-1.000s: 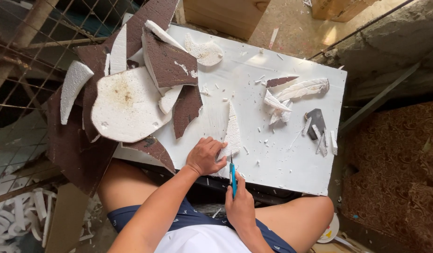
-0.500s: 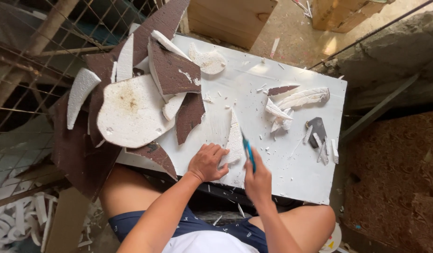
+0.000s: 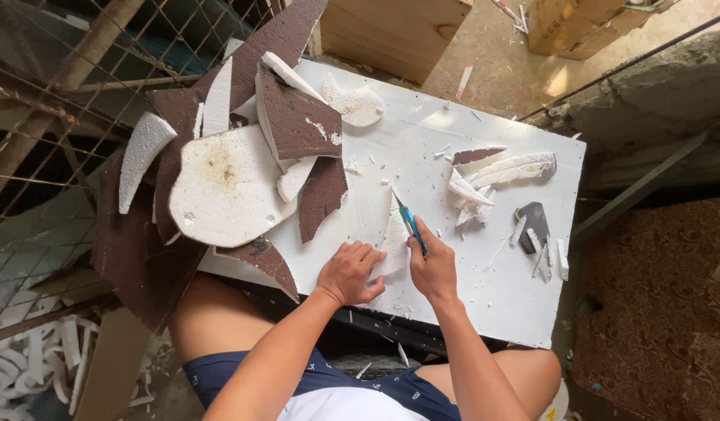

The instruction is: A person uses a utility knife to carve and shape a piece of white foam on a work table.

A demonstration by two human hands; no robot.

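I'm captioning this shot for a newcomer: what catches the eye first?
At the near edge of the white table, the right hand draws a blue-handled knife along a white foam piece pinned by the left hand. To the left lies a heap of brown-and-white foam offcuts.

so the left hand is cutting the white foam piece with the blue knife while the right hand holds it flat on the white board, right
Not quite: the hands are swapped. In the head view the right hand grips the blue knife and cuts, while the left hand presses the white foam piece flat on the white board. The rest holds.
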